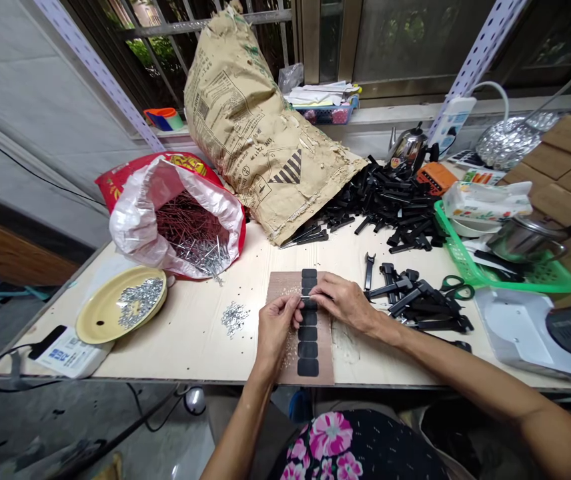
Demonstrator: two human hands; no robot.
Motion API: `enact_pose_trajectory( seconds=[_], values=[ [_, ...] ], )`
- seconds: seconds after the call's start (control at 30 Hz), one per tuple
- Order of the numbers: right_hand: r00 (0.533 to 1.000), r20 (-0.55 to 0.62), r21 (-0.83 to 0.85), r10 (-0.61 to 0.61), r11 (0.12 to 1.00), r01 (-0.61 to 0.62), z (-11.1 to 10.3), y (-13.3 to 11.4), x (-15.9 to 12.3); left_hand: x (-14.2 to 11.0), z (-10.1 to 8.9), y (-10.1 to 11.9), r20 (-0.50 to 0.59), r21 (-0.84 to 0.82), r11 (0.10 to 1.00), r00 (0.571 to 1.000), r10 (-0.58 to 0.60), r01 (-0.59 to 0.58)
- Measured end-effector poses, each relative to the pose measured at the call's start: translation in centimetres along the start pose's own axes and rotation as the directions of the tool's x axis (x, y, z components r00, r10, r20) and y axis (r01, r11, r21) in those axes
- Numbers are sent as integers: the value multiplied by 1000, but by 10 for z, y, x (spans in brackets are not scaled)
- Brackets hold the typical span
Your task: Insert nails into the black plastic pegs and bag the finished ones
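My left hand (pixel 279 328) and my right hand (pixel 345 302) are closed in pinches close together. Between their fingertips runs a thin, light metal pin (pixel 306 297), too small to make out fully. Under them lies a brown board (pixel 322 363) with a column of black rounded squares (pixel 308 350) down its middle. Pale crumbs are scattered along the board's left half. Left of it sits a small heap of tiny silver metal pieces (pixel 235 318). To the right of my right hand lie several black plastic handle-like parts (pixel 415 297).
A yellow plate (pixel 88 320) of silver pieces rests on a white box (pixel 78 353) at left. Behind it stands an open sack (pixel 133 233) of thin metal pins. A large paper sack (pixel 245 127) leans over a black-part pile (pixel 390 193). Scissors (pixel 458 288) and a green basket (pixel 545 283) are right.
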State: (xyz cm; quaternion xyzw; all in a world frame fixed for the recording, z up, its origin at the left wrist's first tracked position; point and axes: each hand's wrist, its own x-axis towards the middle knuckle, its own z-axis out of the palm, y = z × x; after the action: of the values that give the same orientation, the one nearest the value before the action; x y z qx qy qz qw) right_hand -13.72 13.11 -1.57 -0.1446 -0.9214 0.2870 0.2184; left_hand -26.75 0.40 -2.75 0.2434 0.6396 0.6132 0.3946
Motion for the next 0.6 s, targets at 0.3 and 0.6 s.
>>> enact_pose_trajectory(
  seconds=[0.3,0.6],
  values=[
    [998,-54,-49,25,998,-27,5,-13,-4,0,2,-2,34,-125,991,999,-33,37],
    [1000,-16,-291,6,957,-11,10,-17,-10,-1,-2,-4,34,-25,999,999,39,-38]
  ],
)
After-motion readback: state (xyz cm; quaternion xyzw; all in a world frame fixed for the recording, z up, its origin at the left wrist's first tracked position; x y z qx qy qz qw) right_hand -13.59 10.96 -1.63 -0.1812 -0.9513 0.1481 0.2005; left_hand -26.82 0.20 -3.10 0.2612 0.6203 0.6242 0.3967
